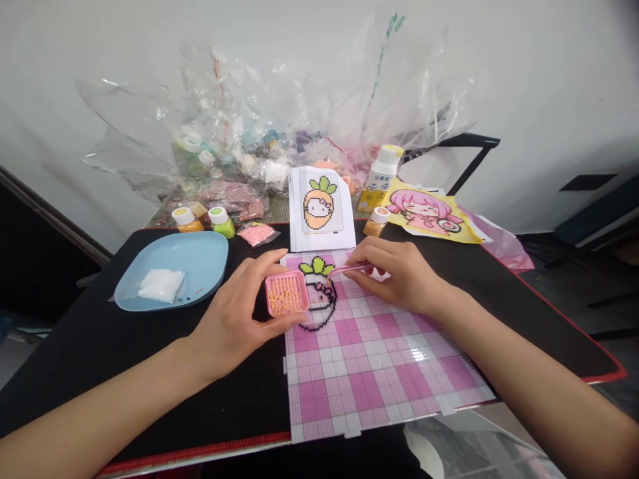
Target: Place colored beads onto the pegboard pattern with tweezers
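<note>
My left hand (242,309) grips a small square pink tray (287,293) of orange-yellow beads, tilted over the left edge of the pegboard. Pinched in my right hand (387,269) is a pair of pink tweezers (352,267), whose tip is at the upper right of the bead figure. The pink and white checked pegboard (367,382) lies on the black mat. Its bead figure has green leaves (317,267) and a black outline (319,327), partly hidden behind the tray. Whether the tip holds a bead is too small to tell.
A pattern card (319,209) stands behind the pegboard. At left lie a blue plate (200,256) with a white packet (161,285), two bead bottles and a pink bead packet (257,233). A small bottle (376,222), a white-yellow bottle (382,176) and plastic bags (319,86) are behind.
</note>
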